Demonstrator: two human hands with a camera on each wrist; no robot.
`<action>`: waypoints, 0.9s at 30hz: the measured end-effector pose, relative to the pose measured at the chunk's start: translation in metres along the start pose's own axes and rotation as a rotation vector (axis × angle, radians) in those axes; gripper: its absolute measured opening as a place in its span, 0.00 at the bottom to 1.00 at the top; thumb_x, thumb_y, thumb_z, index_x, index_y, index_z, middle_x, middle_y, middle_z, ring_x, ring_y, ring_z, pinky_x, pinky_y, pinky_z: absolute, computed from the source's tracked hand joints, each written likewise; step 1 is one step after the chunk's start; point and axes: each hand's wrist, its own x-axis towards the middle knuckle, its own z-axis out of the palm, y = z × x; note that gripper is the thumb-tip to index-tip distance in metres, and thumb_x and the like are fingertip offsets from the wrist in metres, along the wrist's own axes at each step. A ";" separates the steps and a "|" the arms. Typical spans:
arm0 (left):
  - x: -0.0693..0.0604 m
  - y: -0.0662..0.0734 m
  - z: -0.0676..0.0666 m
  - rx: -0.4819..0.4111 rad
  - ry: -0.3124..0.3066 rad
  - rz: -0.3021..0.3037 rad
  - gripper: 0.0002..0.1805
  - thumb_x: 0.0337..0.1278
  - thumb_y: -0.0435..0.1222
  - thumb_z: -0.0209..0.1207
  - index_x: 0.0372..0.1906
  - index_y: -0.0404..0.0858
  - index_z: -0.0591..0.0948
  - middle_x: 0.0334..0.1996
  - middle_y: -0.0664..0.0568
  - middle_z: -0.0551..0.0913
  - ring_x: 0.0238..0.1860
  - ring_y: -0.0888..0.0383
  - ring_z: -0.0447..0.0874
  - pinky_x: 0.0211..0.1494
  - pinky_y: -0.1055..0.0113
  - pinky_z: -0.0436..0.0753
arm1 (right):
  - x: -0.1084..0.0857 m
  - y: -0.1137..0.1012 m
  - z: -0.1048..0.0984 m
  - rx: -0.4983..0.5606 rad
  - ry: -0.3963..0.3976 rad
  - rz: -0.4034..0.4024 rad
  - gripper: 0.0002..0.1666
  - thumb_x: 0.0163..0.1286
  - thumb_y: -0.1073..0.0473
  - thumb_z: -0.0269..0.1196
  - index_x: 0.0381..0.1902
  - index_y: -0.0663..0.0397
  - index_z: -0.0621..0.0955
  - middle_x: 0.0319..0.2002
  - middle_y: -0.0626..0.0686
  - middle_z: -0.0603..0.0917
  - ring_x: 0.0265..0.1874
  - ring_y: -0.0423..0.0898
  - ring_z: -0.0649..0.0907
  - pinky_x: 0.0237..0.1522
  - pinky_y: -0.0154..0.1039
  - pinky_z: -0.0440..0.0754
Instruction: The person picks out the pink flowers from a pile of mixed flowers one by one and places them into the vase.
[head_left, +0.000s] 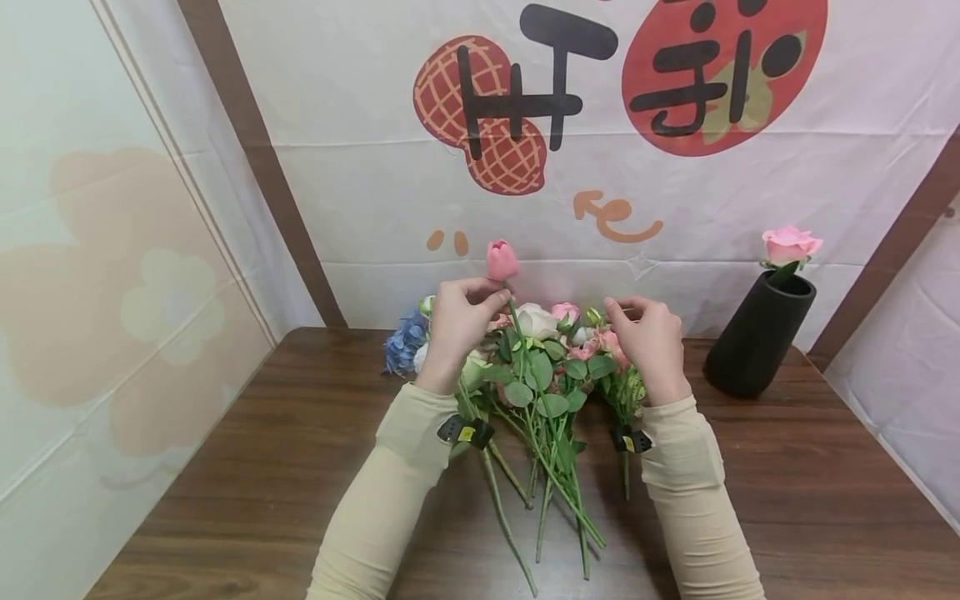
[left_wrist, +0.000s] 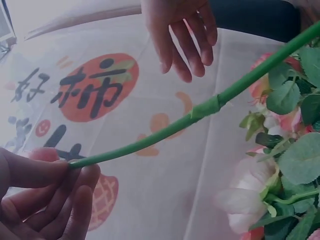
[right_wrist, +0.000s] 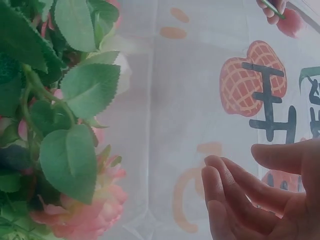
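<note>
My left hand (head_left: 463,327) pinches the green stem (left_wrist: 160,134) of a pink tulip (head_left: 502,260) just below its bloom, holding it upright above the heap of flowers. In the left wrist view the stem slants up to the right from the fingertips of that hand (left_wrist: 47,192). To the right, my right hand (head_left: 651,340) hovers over the heap, holding nothing, its fingers bent a little and the thumb apart, as the right wrist view shows (right_wrist: 260,192). Under the hands lie a white rose (head_left: 536,321), pink blooms (right_wrist: 95,205) and leafy stems.
A black vase (head_left: 757,337) with a pink rose (head_left: 791,244) stands at the back right of the wooden table (head_left: 300,467). A blue flower (head_left: 406,342) lies at the heap's left. Behind the table hangs a printed white cloth (head_left: 360,200).
</note>
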 end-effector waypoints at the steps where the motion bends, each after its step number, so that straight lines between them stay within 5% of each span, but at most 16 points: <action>1: 0.000 0.001 -0.001 -0.017 0.007 0.000 0.06 0.54 0.32 0.63 0.36 0.34 0.87 0.32 0.42 0.87 0.33 0.50 0.86 0.35 0.69 0.81 | 0.000 0.000 0.000 0.004 0.003 -0.002 0.27 0.69 0.38 0.52 0.46 0.51 0.84 0.36 0.56 0.88 0.29 0.51 0.85 0.22 0.38 0.75; 20: -0.004 0.002 0.003 -0.245 0.074 0.044 0.07 0.55 0.29 0.62 0.38 0.31 0.86 0.35 0.39 0.87 0.35 0.48 0.86 0.45 0.56 0.84 | -0.005 -0.013 -0.001 0.034 0.029 -0.053 0.25 0.68 0.38 0.54 0.45 0.50 0.85 0.36 0.55 0.88 0.27 0.50 0.84 0.24 0.38 0.76; 27: -0.008 -0.005 0.011 -0.400 0.074 0.044 0.09 0.56 0.28 0.62 0.41 0.30 0.85 0.38 0.36 0.86 0.38 0.43 0.86 0.48 0.54 0.83 | -0.009 -0.018 0.000 0.059 0.022 -0.073 0.26 0.67 0.37 0.55 0.44 0.49 0.85 0.35 0.53 0.88 0.28 0.49 0.84 0.27 0.41 0.78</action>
